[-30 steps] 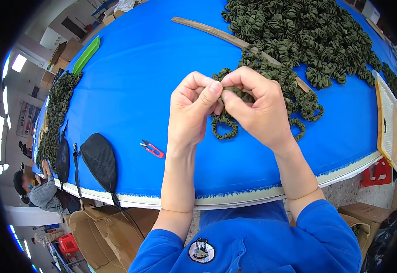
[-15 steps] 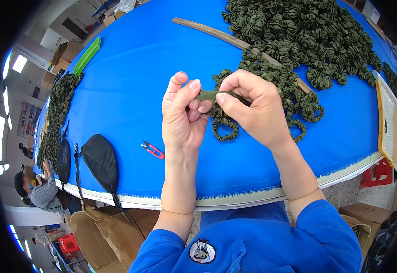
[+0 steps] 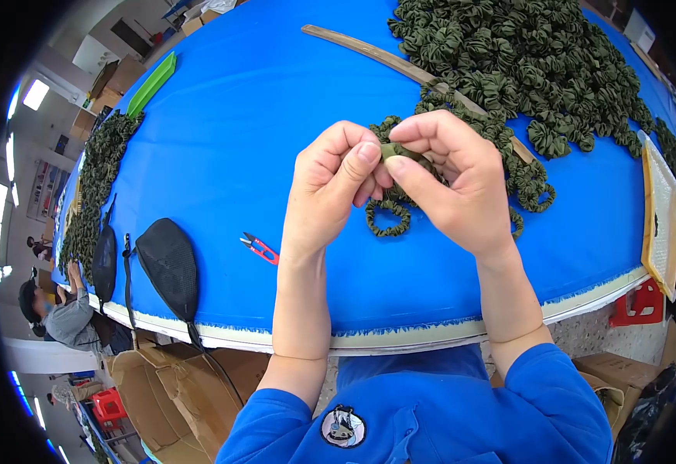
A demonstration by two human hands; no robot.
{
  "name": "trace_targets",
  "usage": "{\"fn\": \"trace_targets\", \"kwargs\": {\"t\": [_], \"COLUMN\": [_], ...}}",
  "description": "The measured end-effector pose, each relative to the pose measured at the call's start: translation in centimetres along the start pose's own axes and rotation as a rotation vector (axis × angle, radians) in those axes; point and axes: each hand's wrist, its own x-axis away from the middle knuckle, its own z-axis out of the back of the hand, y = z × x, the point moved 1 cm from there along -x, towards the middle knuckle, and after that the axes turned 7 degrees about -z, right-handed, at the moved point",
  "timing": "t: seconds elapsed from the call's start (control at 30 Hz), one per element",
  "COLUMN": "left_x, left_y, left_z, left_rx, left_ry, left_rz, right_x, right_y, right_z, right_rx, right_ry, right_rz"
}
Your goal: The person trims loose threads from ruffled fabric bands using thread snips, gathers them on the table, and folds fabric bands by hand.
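Between my two hands is a dark green scrunchie (image 3: 393,151), pinched by thumbs and fingers; most of it is hidden by my fingers. My left hand (image 3: 336,179) is closed on its left end, and my right hand (image 3: 455,182) is closed on the other side, very close by. Just below the fingers, a gathered green scrunchie ring (image 3: 389,220) lies on the blue table cover (image 3: 237,147). More such rings lie behind and right of my right hand. Red-handled thread snips (image 3: 260,248) rest left of my left forearm, blades slightly apart.
A large scrunchie pile (image 3: 516,62) covers the back right, with a wooden strip (image 3: 376,56) along its edge. At left are a black mesh pouch (image 3: 169,267), a green tray (image 3: 152,85) and another pile (image 3: 102,185). A yellow padded envelope (image 3: 660,216) sits right. A person works far left.
My hands have come closer together, and the green band that was stretched between them now shows only a short piece. My left fingers have curled in around it.
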Motion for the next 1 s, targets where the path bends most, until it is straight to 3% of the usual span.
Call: {"fn": "trace_targets", "kwargs": {"t": [0.1, 0.43, 0.63, 0.77, 1.0], "left_x": [-0.1, 0.0, 0.0, 0.2, 0.1], "left_y": [0.0, -0.7, 0.0, 0.0, -0.9], "left_z": [-0.7, -1.4, -1.4, -1.7, -2.0], "left_rx": [-0.003, 0.07, 0.028, -0.191, -0.057], "left_ry": [0.05, 0.109, 0.096, 0.039, 0.078], "left_rz": [-0.082, -0.168, -0.148, -0.191, -0.265], "right_x": [0.0, -0.4, -0.3, 0.0, -0.1], "right_y": [-0.2, -0.1, 0.0, -0.3, -0.2], "right_z": [0.6, 1.2, 1.1, 1.0, 1.1], "right_rx": [-0.146, -0.332, -0.26, -0.102, -0.138], "right_ry": [-0.025, -0.097, -0.055, -0.021, -0.07], "right_rz": [-0.126, -0.244, -0.201, -0.147, -0.136]}}
